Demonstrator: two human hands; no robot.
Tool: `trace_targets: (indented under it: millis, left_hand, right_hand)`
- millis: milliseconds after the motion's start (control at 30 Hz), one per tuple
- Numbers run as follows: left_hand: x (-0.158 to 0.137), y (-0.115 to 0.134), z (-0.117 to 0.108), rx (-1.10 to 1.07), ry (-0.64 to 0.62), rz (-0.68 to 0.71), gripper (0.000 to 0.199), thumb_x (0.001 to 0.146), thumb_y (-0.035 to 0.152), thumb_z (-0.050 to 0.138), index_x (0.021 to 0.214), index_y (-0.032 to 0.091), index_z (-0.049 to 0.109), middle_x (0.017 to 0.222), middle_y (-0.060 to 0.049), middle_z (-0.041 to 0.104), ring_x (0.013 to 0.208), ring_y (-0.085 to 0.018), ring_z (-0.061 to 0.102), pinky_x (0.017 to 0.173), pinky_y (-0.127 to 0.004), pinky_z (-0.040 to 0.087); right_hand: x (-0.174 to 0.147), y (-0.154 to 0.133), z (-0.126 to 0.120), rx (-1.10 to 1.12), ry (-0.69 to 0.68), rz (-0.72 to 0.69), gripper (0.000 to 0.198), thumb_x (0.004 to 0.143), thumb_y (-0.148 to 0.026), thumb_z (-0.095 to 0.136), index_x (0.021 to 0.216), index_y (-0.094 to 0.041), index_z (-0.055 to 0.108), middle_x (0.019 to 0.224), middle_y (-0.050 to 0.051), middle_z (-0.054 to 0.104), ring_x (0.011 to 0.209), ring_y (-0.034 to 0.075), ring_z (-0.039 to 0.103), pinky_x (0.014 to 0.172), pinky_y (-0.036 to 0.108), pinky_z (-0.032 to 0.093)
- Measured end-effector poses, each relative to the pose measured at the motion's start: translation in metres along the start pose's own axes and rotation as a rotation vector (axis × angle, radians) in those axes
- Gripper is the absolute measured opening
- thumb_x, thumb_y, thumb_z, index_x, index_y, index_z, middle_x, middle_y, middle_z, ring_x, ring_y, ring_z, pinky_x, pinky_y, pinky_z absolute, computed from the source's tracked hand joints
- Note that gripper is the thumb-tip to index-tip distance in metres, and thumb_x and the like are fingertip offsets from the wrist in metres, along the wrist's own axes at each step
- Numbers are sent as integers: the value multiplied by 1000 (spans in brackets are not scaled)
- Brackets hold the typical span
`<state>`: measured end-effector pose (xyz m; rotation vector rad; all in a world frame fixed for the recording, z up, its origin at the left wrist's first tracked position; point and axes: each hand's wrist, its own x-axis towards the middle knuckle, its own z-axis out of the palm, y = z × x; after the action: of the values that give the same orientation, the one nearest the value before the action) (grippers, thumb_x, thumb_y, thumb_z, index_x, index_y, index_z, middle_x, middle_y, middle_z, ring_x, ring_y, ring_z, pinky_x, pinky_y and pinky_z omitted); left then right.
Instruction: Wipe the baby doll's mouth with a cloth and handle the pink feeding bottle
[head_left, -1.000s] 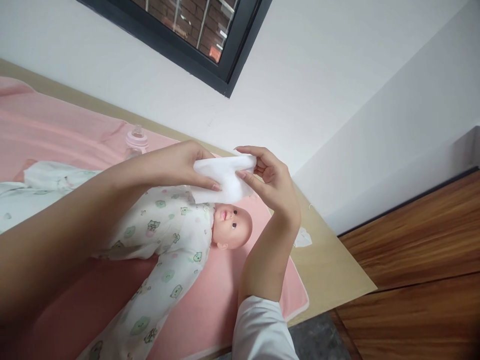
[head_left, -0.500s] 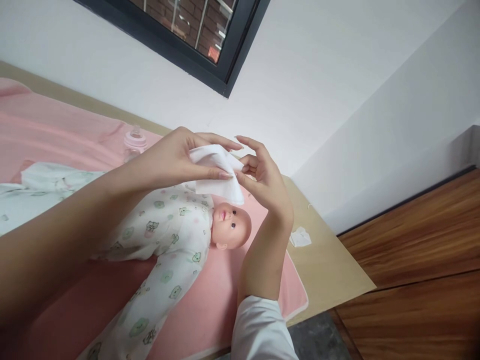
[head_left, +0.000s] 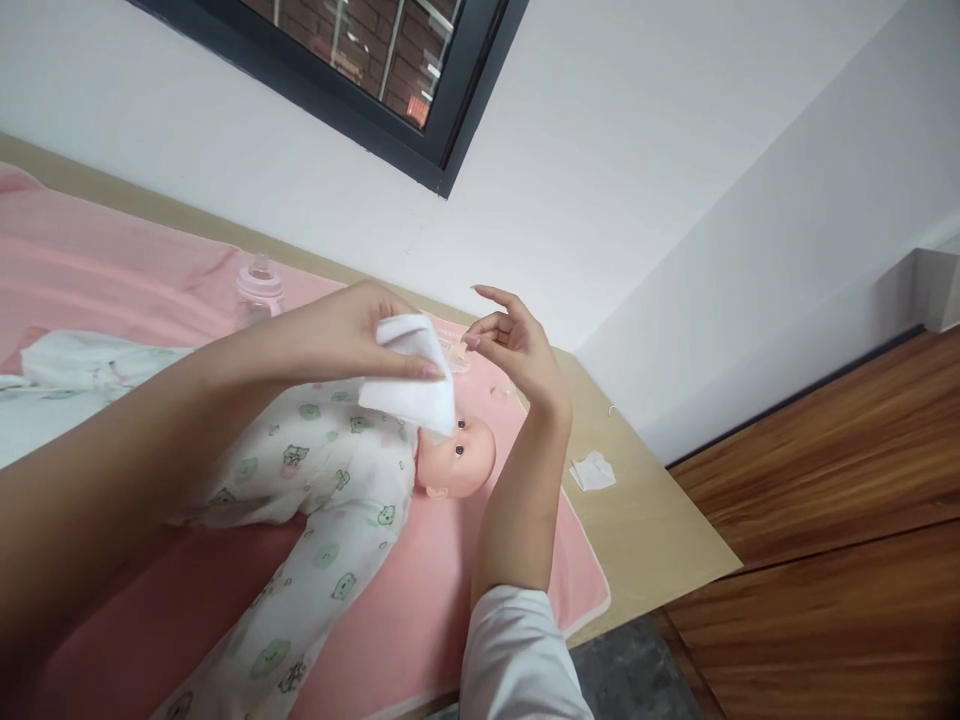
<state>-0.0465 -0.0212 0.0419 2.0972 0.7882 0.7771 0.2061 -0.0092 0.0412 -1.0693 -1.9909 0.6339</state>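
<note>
My left hand (head_left: 382, 335) is closed on a folded white wipe (head_left: 412, 385), pinching it between thumb and fingers above the doll. Apart from the wipe, my right hand (head_left: 517, 350) is raised to its right, index finger stretched out and the other fingers curled near the thumb; I see nothing in it. Below lies a baby doll (head_left: 469, 460) on its back, head to the right, in a white suit (head_left: 330, 540) with green animal prints. The wipe's lower edge covers the doll's mouth from view.
A pink mat (head_left: 420, 620) covers much of the wooden table (head_left: 645, 540). A baby bottle (head_left: 259, 290) stands at the back. Behind my right hand is a small clear item (head_left: 456, 352) with a label. A crumpled white tissue (head_left: 592, 470) lies on the bare wood at right.
My right hand has let go of the wipe and drawn away from it. My left hand has lowered the wipe slightly, towards the doll's face.
</note>
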Motion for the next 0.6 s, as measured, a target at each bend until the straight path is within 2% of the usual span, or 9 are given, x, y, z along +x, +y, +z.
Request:
trace_targets:
  millis: [67,167,367,467,600]
  left_hand:
    - [3,-2,5,54,-115,-37,31,80,40,69,69,15,56,60,2,52,56,-11,46,51,-23,32]
    - [11,-12,16,157,-205,-35,27,78,36,67,66,17,52,62,3,50,58,-12,45,52,-25,31]
    - [25,-34,40,391,-266,-38,22,77,34,60,65,19,49,71,-2,59,68,-20,56,59,-29,34]
    - [27,-38,46,408,-283,-37,20,77,31,59,65,19,48,71,-3,60,68,-20,56,60,-30,33]
    - [27,-35,49,417,-294,-35,20,78,29,57,64,19,46,69,-3,60,66,-20,55,60,-30,32]
  right_hand:
    - [7,22,-4,68,-2,89,61,83,-31,72,139,-22,49,99,3,71,84,13,67,86,30,56]
    - [14,62,-8,148,-19,263,54,77,-20,73,129,-19,57,92,1,72,86,13,68,93,31,55]
    - [-1,135,-5,283,-13,659,44,78,-11,72,120,-17,61,86,2,73,82,13,69,100,36,54]
    - [-14,156,4,370,-6,760,33,82,-13,72,114,-15,64,91,5,75,83,12,70,102,33,53]
    - [-22,169,15,463,124,778,23,86,-12,68,109,-15,66,90,5,76,85,11,71,101,27,53]
